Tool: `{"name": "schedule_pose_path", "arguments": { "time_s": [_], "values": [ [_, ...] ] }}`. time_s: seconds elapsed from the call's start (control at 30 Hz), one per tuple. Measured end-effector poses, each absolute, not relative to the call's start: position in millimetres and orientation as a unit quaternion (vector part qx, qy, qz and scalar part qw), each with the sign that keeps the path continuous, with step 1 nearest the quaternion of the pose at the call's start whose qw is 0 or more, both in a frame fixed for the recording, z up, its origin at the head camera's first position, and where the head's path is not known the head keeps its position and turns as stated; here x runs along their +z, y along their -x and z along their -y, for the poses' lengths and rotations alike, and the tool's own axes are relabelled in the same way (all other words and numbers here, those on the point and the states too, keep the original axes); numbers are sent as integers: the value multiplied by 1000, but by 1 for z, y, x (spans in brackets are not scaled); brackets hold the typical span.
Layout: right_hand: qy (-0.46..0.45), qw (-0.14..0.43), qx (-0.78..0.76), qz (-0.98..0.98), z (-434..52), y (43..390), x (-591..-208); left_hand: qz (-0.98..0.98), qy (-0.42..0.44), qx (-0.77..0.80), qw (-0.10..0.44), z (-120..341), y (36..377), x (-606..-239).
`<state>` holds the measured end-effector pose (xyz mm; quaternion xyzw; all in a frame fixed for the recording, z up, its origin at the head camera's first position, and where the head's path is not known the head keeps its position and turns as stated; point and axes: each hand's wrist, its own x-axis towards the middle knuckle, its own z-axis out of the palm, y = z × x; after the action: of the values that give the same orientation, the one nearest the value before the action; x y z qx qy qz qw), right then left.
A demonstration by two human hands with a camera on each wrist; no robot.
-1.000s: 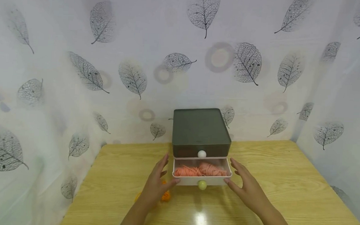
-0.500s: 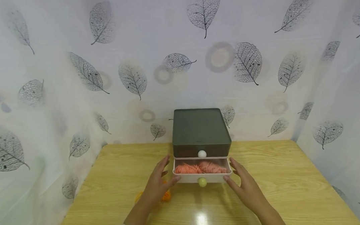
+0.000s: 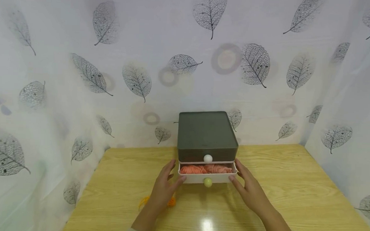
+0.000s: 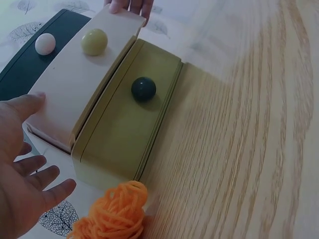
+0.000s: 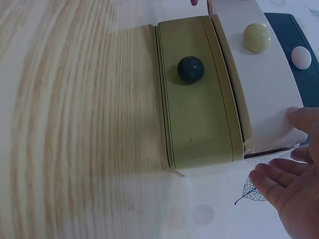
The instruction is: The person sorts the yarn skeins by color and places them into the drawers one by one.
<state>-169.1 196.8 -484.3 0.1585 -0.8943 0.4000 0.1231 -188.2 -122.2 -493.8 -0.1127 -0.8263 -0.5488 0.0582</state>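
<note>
**A:** Where are the two hands at this moment?

**B:** The left hand (image 3: 162, 190) is at the left front corner of the pale pink plastic drawer (image 3: 207, 177), and the right hand (image 3: 250, 191) is at the right front corner. The fingers (image 4: 30, 103) of both hands are straight and a little spread; they clasp nothing. The left thumb touches the drawer front. The right thumb also lies against it, as the right wrist view shows.

**A:** And the drawer, where is it?

**B:** It is the middle drawer of a small dark green plastic cabinet (image 3: 206, 132), which stands on the light wooden worktop (image 3: 293, 189) near the leaf-patterned wall. The drawer is pulled out only partly. Inside lies coral-pink yarn (image 3: 205, 169). On its front sits a round yellow-green knob (image 3: 207, 182).

**A:** What else is there?

**B:** Above is a white round knob (image 3: 207, 158) on the top drawer. Below is an olive-green bottom drawer (image 4: 127, 127) with a dark green knob (image 4: 143, 88); it looks closed. A loose bundle of orange yarn (image 4: 113, 211) lies on the worktop just beside the left hand.
</note>
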Motion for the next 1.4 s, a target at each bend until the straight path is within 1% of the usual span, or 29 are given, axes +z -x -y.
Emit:
{"name": "schedule_pose_path", "arguments": {
  "time_s": [0.1, 0.4, 0.67, 0.93, 1.4],
  "values": [
    [-159, 119, 405, 893, -196, 173, -485, 827, 109, -547, 64, 121, 190, -494],
    [-140, 83, 418, 894, -194, 178, -487, 818, 91, -564, 66, 117, 195, -497],
    [-147, 98, 433, 884, -192, 187, -491, 800, 62, -594, 56, 111, 200, -499],
    [-149, 107, 449, 874, -190, 193, -495, 784, 65, -613, 66, 107, 205, -503],
    [-169, 122, 466, 860, -189, 200, -503, 771, 43, -631, 79, 101, 211, -504]
  ]
}}
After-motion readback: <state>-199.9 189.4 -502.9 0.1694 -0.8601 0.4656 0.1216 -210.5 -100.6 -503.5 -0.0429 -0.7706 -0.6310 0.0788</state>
